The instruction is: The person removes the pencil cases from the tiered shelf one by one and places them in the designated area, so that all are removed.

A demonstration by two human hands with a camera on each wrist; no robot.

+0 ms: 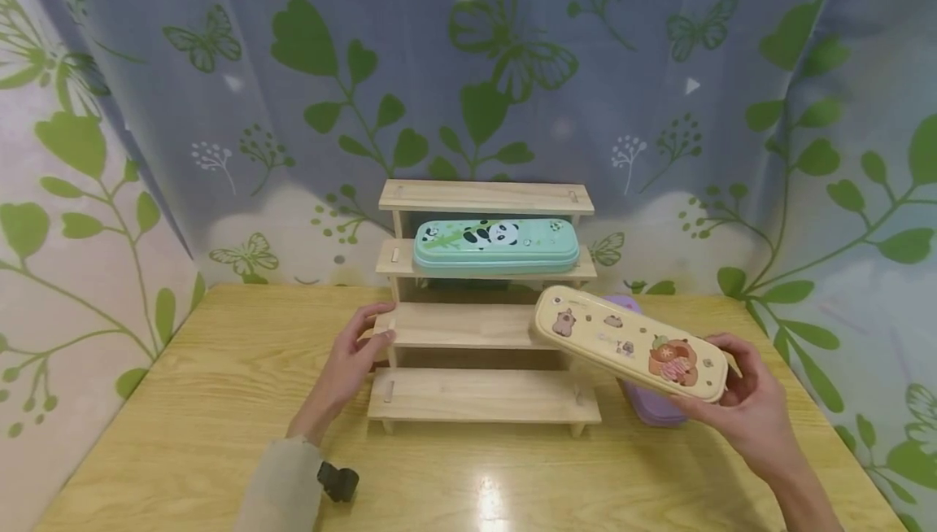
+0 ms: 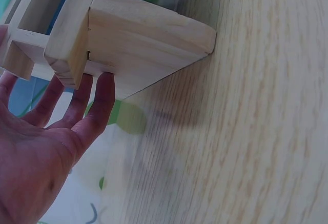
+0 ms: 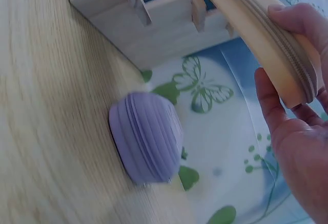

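My right hand (image 1: 757, 406) grips the right end of a cream pencil case (image 1: 615, 345) with capybara pictures. The case is tilted in the air, its left end in front of the right side of a stepped wooden rack (image 1: 483, 396). In the right wrist view, the zipper (image 3: 271, 19) runs along its side, with thumb and fingers on either side. At the rack's left side, my left hand (image 1: 359, 353) holds the end of a middle step, and its fingers (image 2: 105, 93) touch the side panel. A mint panda pencil case (image 1: 498, 245) lies on the second step from the top.
A purple pencil case (image 3: 146, 137) lies on the wooden table (image 1: 183, 402) right of the rack, partly hidden by the cream case in the head view. A leaf-patterned curtain (image 1: 410, 68) hangs behind the table. A small black object (image 1: 338, 483) sits by the left sleeve.
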